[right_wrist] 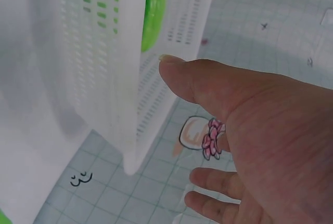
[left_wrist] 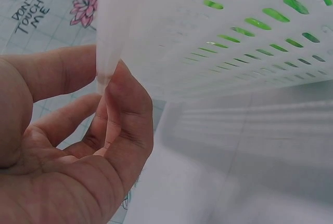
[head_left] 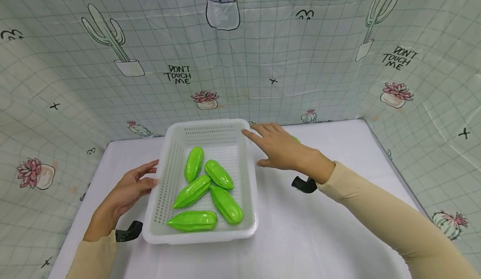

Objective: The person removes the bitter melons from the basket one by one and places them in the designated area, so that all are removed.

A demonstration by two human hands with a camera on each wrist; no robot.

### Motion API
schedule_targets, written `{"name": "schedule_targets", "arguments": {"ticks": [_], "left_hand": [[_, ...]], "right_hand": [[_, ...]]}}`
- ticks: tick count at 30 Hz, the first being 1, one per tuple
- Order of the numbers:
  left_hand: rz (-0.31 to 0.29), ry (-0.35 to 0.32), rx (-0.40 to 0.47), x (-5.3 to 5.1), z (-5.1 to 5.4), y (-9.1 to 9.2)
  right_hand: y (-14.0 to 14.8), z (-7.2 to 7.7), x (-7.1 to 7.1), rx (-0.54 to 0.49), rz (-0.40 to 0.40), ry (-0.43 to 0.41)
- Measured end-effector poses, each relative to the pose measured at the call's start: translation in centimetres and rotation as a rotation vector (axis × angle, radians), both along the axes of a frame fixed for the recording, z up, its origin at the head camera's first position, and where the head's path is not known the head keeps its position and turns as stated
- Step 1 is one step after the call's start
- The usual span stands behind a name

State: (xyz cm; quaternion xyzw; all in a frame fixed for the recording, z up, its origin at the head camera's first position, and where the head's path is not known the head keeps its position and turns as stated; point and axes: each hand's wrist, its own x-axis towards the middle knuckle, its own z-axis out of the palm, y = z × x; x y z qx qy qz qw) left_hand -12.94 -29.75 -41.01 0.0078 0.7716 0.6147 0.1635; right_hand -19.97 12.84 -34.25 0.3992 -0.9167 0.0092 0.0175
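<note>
White plastic basket (head_left: 201,238), its sides perforated, sits on the white table (head_left: 293,237), left of its middle, with five glossy green fruits (head_left: 192,192) lying inside. No brand shows on it; the readable writing is on the grid-patterned cloth (head_left: 248,57) around the table, where "DON'T TOUCH ME" is printed in black capitals on the far side, left of the middle, and again on the right among drawn cacti and potted succulents. Left hand (head_left: 129,187) comes in from the near left, thumb and forefinger pinching the basket's left rim, the other fingers bent behind. Right hand (head_left: 279,147) reaches from the near right over the table to the basket's far right corner, back upward, fingers spread and thumb held away; whether its fingertips touch the rim I cannot tell. Beige sleeves (head_left: 370,210) cover both forearms, and a black device (head_left: 305,184) shows at each wrist. Beyond the right hand, another green object (head_left: 296,139) is mostly hidden.
</note>
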Motion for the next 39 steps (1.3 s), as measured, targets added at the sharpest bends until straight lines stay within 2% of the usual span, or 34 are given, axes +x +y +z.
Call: {"name": "schedule_targets", "arguments": {"ticks": [25, 39], "left_hand": [[-0.01, 0.009, -0.012, 0.0, 0.0, 0.0], [0.002, 0.011, -0.016, 0.1, 0.0, 0.1]], "right_hand": [[-3.3, 0.0, 0.4, 0.084, 0.049, 0.0], [-5.6, -0.4, 0.7, 0.133, 0.074, -0.047]]}}
